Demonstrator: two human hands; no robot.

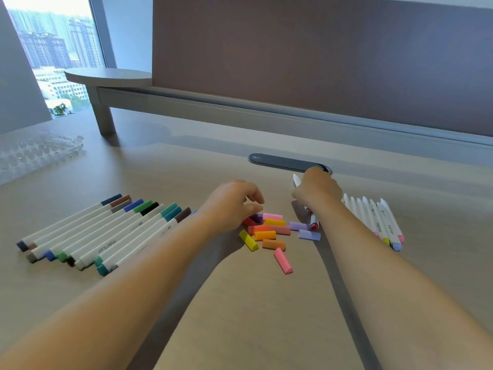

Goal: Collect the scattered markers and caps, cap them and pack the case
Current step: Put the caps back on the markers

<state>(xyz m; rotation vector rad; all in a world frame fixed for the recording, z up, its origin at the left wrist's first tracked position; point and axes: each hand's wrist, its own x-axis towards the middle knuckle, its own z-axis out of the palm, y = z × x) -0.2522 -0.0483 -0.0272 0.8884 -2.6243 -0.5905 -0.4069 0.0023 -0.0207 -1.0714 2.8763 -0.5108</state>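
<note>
From the head view, the right hand grips a marker — white barrel, its red end pointing down at the desk, bare of a cap as far as I can tell. The left hand hovers over the cap pile, fingers loosely curled and reaching; whether it has pinched anything I cannot tell, since the fingertips hide what is under them. Capped markers lie in a row to the left, uncapped ones in a row to the right. The case, clear plastic, sits far left and well apart from everything.

What could go wrong, to my eye: several caps are close in hue — orange, coral, red — so a wrong one may get picked for the red tip. The wet tip is low enough to mark the desk or the caps beside it. The triangular pink cap, lying apart from the pile, could be knocked away by a forearm.

Nothing lies near a desk edge. There is open room in front of the pile and between the rows; the grommet sits just behind the right hand.
</note>
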